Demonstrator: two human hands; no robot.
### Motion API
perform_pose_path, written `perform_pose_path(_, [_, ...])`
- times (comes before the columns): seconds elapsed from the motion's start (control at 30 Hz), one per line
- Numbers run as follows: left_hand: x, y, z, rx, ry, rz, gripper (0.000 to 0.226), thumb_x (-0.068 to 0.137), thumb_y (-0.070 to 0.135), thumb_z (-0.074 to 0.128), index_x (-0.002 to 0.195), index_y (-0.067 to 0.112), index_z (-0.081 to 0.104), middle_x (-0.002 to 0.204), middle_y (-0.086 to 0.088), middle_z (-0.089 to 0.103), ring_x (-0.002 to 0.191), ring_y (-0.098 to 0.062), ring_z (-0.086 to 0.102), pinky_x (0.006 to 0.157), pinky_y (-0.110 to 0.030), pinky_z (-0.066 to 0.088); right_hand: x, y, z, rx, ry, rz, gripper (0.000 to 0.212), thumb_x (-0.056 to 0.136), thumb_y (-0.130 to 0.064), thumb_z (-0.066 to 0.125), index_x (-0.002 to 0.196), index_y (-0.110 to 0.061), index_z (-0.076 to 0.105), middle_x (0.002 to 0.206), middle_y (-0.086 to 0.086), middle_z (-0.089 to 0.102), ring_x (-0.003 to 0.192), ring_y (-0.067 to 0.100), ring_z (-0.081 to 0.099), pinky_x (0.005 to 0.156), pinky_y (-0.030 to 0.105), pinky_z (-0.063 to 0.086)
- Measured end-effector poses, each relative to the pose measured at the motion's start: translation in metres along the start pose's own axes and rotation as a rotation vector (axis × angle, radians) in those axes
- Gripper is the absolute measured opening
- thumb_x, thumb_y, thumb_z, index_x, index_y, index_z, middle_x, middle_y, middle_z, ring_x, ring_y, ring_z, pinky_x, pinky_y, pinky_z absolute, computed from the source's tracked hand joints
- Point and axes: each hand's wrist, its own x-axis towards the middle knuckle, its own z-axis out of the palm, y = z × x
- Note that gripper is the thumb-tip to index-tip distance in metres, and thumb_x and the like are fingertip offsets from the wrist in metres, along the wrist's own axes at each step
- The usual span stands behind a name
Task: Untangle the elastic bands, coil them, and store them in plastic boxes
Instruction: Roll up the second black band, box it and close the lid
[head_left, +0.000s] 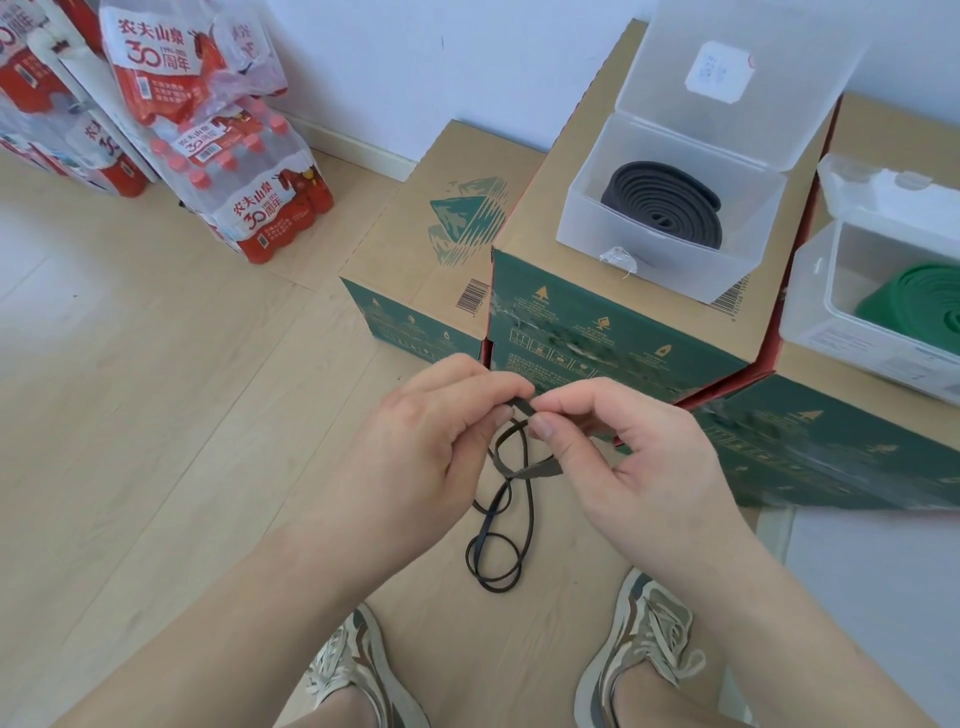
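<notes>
A thin black elastic band (503, 525) hangs in tangled loops between my hands, above the wooden floor. My left hand (415, 441) pinches its top end with curled fingers. My right hand (623, 441) pinches the same end from the right, and a strand runs under its thumb. An open clear plastic box (582, 218) on a cardboard carton holds a coiled dark grey band (665, 200). At the right edge, a second open plastic box (810, 312) holds a coiled green band (919, 301).
Several green and brown cardboard cartons (571, 322) stand ahead and to the right, against the white wall. Shrink-wrapped packs of water bottles (239, 171) are stacked at the far left. My two shoes (358, 670) stand on the floor below the band.
</notes>
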Motion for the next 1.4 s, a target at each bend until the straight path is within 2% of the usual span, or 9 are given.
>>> perform_pose_path(0.23, [0.002, 0.005, -0.002, 0.078, 0.076, -0.016, 0.017, 0.098, 0.011, 0.060, 0.109, 0.014, 0.072, 0.095, 0.005, 0.066, 0.080, -0.009, 0.059, 0.069, -0.019, 0.046, 0.000, -0.005, 0.005, 0.344, -0.004, 0.232, 0.013, 0.090, -0.011, 0.080, 0.088, -0.024, 0.080, 0.083, -0.003, 0.081, 0.079, 0.020, 0.078, 0.080, 0.038, 0.064])
perform_pose_path(0.47, [0.000, 0.005, -0.007, 0.045, 0.082, 0.004, 0.010, 0.091, 0.018, 0.072, 0.099, 0.012, 0.075, 0.086, 0.006, 0.067, 0.074, -0.006, 0.058, 0.064, -0.022, 0.047, 0.004, -0.004, -0.001, 0.406, -0.093, 0.207, 0.013, 0.094, -0.001, 0.072, 0.088, -0.011, 0.077, 0.075, 0.005, 0.077, 0.066, 0.016, 0.070, 0.070, 0.033, 0.061])
perform_pose_path(0.57, [0.000, 0.005, -0.008, 0.034, 0.071, 0.004, 0.009, 0.089, 0.021, 0.076, 0.090, 0.011, 0.075, 0.080, 0.008, 0.065, 0.071, -0.006, 0.057, 0.061, -0.027, 0.047, 0.004, -0.003, -0.002, 0.416, -0.113, 0.209, 0.012, 0.094, -0.002, 0.074, 0.088, -0.012, 0.078, 0.077, 0.005, 0.077, 0.067, 0.015, 0.069, 0.071, 0.042, 0.062])
perform_pose_path(0.73, [0.000, 0.005, -0.010, 0.042, 0.106, 0.033, 0.020, 0.080, 0.019, 0.084, 0.072, 0.012, 0.068, 0.069, 0.009, 0.059, 0.063, -0.006, 0.051, 0.054, -0.027, 0.043, 0.002, -0.003, 0.002, 0.473, -0.136, 0.236, 0.006, 0.086, -0.019, 0.076, 0.090, -0.018, 0.080, 0.084, 0.013, 0.077, 0.079, 0.041, 0.067, 0.075, 0.065, 0.056])
perform_pose_path(0.83, [-0.002, 0.006, -0.010, 0.104, 0.133, 0.048, 0.033, 0.075, 0.020, 0.087, 0.064, 0.011, 0.058, 0.062, 0.006, 0.051, 0.057, -0.012, 0.047, 0.049, -0.030, 0.039, 0.002, -0.004, 0.004, 0.487, -0.164, 0.255, 0.009, 0.085, -0.020, 0.076, 0.093, -0.019, 0.081, 0.084, 0.011, 0.077, 0.075, 0.031, 0.068, 0.075, 0.059, 0.057])
perform_pose_path(0.97, [-0.003, 0.007, -0.009, 0.087, 0.158, 0.056, 0.030, 0.076, 0.021, 0.088, 0.067, 0.009, 0.062, 0.064, 0.004, 0.054, 0.057, -0.015, 0.052, 0.049, -0.032, 0.041, 0.002, -0.006, 0.007, 0.515, -0.118, 0.259, 0.010, 0.091, -0.004, 0.077, 0.091, -0.013, 0.081, 0.084, 0.008, 0.080, 0.077, 0.017, 0.073, 0.078, 0.038, 0.062])
perform_pose_path(1.13, [-0.003, 0.007, -0.008, 0.040, 0.080, 0.089, 0.009, 0.091, 0.016, 0.078, 0.100, 0.012, 0.078, 0.088, 0.003, 0.069, 0.075, -0.014, 0.065, 0.064, -0.034, 0.052, 0.005, -0.004, 0.004, 0.435, -0.014, 0.254, 0.017, 0.092, 0.004, 0.072, 0.093, -0.011, 0.079, 0.083, 0.007, 0.079, 0.076, 0.021, 0.074, 0.077, 0.035, 0.063])
perform_pose_path(1.23, [-0.004, 0.008, -0.004, 0.069, 0.101, 0.087, 0.034, 0.093, 0.008, 0.075, 0.127, 0.008, 0.070, 0.106, -0.001, 0.069, 0.088, -0.015, 0.066, 0.075, -0.033, 0.055, 0.005, -0.006, 0.004, 0.464, -0.035, 0.284, 0.016, 0.094, 0.004, 0.071, 0.095, -0.011, 0.078, 0.082, 0.007, 0.080, 0.074, 0.014, 0.074, 0.076, 0.028, 0.062])
perform_pose_path(1.4, [-0.004, 0.009, 0.001, 0.053, 0.103, 0.148, 0.034, 0.097, -0.005, 0.062, 0.130, 0.003, 0.069, 0.098, -0.008, 0.066, 0.085, -0.021, 0.064, 0.074, -0.029, 0.050, 0.005, -0.012, 0.007, 0.602, 0.006, 0.351, 0.009, 0.091, 0.002, 0.072, 0.098, -0.003, 0.076, 0.082, 0.013, 0.080, 0.071, 0.019, 0.073, 0.074, 0.030, 0.063])
